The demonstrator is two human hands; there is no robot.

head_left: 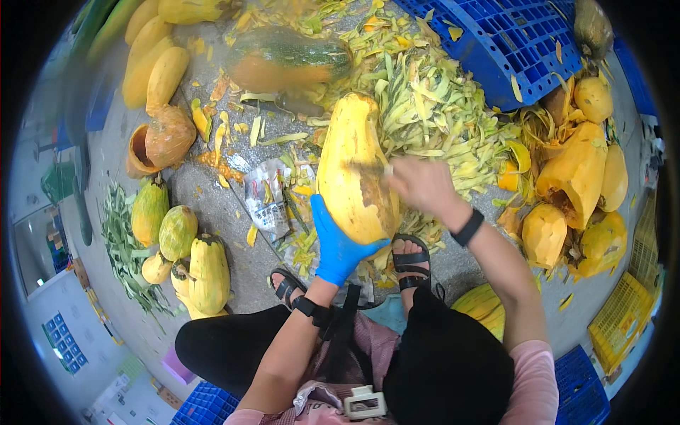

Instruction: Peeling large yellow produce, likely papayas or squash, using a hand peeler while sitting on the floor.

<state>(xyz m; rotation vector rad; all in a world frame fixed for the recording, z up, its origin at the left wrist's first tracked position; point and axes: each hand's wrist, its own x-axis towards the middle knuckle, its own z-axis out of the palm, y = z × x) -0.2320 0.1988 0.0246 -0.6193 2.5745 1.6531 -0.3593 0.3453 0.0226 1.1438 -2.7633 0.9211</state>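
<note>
A long yellow pumpkin (348,152) stands tilted in front of me, its skin marked by a brownish rough patch on the lower right side. My left hand (338,239), in a blue glove, grips its lower end from the left, thumb and fingers spread around it. At its right flank is my bare right hand (423,185), closed and blurred by motion. A small blurred tool shows between those fingers and the pumpkin skin; its kind cannot be made out. Beyond the pumpkin's top lies a large green and orange pumpkin (287,58).
Strips of peel (432,106) are heaped behind and to the right. Several peeled pumpkins (575,173) lie at right, below a blue crate (496,49). Unpeeled ones (209,273) sit at left, near a cut hollow piece (163,139). Yellow crates (623,319) stand far right.
</note>
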